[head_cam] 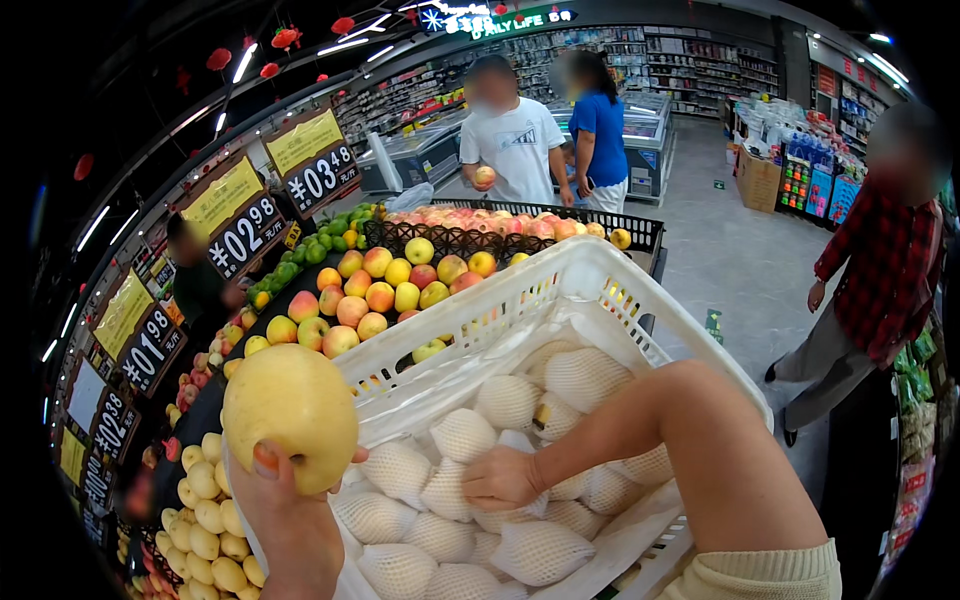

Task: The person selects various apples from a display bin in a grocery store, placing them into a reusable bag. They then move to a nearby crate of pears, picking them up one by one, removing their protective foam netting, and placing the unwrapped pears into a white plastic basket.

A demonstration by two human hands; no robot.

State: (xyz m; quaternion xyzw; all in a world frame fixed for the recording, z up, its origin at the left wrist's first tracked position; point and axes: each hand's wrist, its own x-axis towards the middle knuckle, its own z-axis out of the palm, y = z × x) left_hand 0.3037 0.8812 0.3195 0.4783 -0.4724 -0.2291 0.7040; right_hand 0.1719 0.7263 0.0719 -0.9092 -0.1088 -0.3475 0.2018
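My left hand (281, 487) is raised at the left and holds a bare, round yellow pear (292, 405), with the thumb across its near side. Below and to the right is a white plastic crate (585, 262) with slotted walls and a pale liner. Many fruits in white foam netting (544, 551) fill its bottom. My right hand (502, 478) reaches down into the crate, its fingers on a foam-netted fruit (448, 487) near the middle. The fingertips are partly hidden, so their grip is unclear. A dark yellow patch shows through one opened net (555, 416).
Yellow pears (206, 540) lie piled at the lower left. Beyond the crate are red-yellow apples (375, 292), green citrus (311, 247) and a black basket (637, 229). Price signs (244, 217) line the left. People stand past the display, and one person (870, 262) is at the right aisle.
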